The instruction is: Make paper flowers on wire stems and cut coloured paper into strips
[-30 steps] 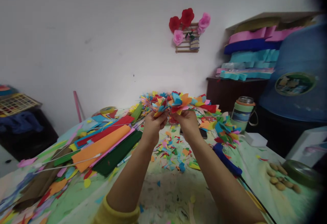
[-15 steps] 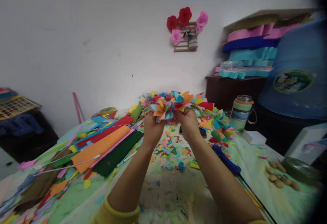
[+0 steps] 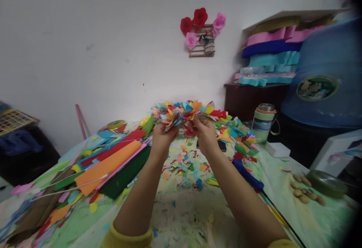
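Note:
Both arms reach forward over the table. My left hand is closed around the base of a paper flower with orange, blue and pink petals. Close by on the right, my right hand has its fingers bent and pinched near the flower's lower side; what lies between them is too small to make out. Behind the hands spreads a heap of colourful paper flowers, partly hidden by the held one. Small coloured paper scraps lie on the table below the hands.
Folded sheets of orange paper and dark green paper lie left. To the right are a blue-handled tool, a green bottle, a white box, green tape and several nuts. A dark phone lies behind my right hand.
The view has turned slightly right, so things sit a little further left. My left hand still holds the flower, which has tilted, and my right fingers have shifted beside it.

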A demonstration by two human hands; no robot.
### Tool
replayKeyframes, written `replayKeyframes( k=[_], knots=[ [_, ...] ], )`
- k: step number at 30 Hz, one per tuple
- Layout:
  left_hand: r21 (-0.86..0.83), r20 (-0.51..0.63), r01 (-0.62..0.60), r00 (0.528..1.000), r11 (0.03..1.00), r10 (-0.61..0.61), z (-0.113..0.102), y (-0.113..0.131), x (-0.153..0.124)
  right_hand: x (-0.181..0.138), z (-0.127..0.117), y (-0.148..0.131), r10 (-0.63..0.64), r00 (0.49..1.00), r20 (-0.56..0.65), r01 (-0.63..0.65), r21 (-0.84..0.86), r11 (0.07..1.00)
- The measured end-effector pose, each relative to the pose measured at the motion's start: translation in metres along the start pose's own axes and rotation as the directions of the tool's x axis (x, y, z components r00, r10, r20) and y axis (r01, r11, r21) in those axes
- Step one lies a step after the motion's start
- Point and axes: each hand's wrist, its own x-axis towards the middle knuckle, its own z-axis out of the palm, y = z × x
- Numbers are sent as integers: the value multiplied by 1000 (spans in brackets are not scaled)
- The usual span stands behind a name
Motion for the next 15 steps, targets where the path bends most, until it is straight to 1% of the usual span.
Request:
replayKeyframes(
  k=[2,3,5,6,8,9,11,15],
  knots=[
    [156,12,-122,993,980,121,-3,-3,1,1,-2,1,5,1000,-14,-6,-48,999],
    [235,30,-193,981,953,191,-4,-3,1,2,-3,2,8,1000,-19,-9,-68,998],
    [367,83,-330,943,870,322,-5,0,1,3,-5,3,9,1000,-30,-12,-96,995],
    [418,111,-381,923,825,369,-6,2,0,4,-5,3,7,999,-32,-10,-102,995],
    [486,143,-433,896,759,419,-6,6,0,4,-5,3,-2,1000,-31,-1,-103,995],
    [502,146,-437,893,746,425,-6,7,0,4,-4,3,-9,999,-31,6,-100,995],
    [503,129,-407,908,763,399,-7,6,1,3,-2,3,-13,999,-36,10,-89,996],
    [427,48,-248,967,870,252,-10,-2,6,3,0,4,-1,999,-54,-3,-74,997]
  ],
)
